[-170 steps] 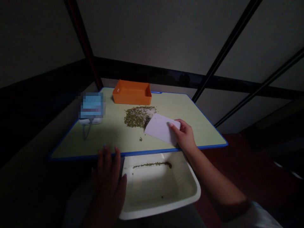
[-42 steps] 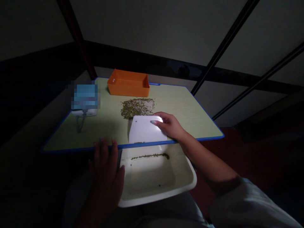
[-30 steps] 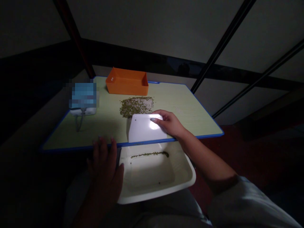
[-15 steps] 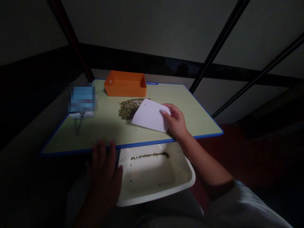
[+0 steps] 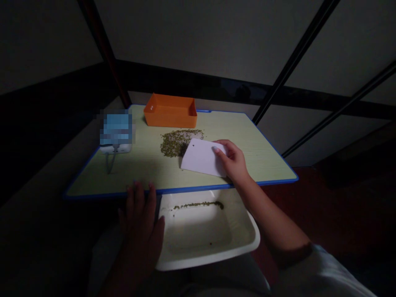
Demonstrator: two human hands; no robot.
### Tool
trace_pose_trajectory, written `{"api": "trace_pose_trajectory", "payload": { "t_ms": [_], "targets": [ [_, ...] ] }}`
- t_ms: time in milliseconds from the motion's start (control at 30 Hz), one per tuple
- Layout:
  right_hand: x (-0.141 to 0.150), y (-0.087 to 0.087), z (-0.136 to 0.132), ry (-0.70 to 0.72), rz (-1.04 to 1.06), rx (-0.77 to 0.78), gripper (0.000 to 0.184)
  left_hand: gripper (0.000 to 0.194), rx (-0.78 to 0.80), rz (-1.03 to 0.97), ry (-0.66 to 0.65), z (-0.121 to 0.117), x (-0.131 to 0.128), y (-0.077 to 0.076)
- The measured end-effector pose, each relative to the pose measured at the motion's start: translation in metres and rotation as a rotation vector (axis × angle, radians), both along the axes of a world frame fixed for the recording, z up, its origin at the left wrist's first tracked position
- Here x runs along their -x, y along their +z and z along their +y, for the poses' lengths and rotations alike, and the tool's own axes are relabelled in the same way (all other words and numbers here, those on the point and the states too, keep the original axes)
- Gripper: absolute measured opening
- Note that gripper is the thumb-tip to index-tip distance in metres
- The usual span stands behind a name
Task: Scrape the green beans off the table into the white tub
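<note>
over the table (image 5: 262,154), right grip (image 5: 235,162) pinches a tilted white scraper (image 5: 201,156); left grip (image 5: 140,220) splayed palm-down

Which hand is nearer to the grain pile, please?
The right hand, right of the grain pile, holding a white scraper; the left hand is farther, at the table's near edge.

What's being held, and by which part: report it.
The right hand grips the white scraper by its right end. Whether the left hand holds the white basin cannot be told.
</note>
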State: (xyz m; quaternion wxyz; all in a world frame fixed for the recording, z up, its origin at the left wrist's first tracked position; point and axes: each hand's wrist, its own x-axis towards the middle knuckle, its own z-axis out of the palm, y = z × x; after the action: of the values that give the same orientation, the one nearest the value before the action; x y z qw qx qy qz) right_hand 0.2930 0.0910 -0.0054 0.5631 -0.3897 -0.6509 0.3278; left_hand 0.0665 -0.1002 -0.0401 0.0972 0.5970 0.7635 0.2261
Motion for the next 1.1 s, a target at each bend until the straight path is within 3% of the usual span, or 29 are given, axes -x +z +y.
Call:
{"api": "trace_pose_trajectory", "payload": {
  "t_ms": [333,833,1100],
  "targets": [
    [-0.001,0.0004,0.0003,0.004,-0.025,0.033,0.021,0.062,-0.012,0.003,0.014,-0.0005,0.0005,-0.0053],
    [-0.0033,-0.0019,0.0048,-0.101,0.011,0.035,0.025,0.061,-0.049,0.008,0.009,-0.0036,-0.0014,-0.0049],
    [-0.0016,-0.0034,0.0065,-0.032,-0.049,0.01,0.021,0.062,-0.003,-0.008,0.009,-0.0012,-0.0005,-0.0017]
  ]
}}
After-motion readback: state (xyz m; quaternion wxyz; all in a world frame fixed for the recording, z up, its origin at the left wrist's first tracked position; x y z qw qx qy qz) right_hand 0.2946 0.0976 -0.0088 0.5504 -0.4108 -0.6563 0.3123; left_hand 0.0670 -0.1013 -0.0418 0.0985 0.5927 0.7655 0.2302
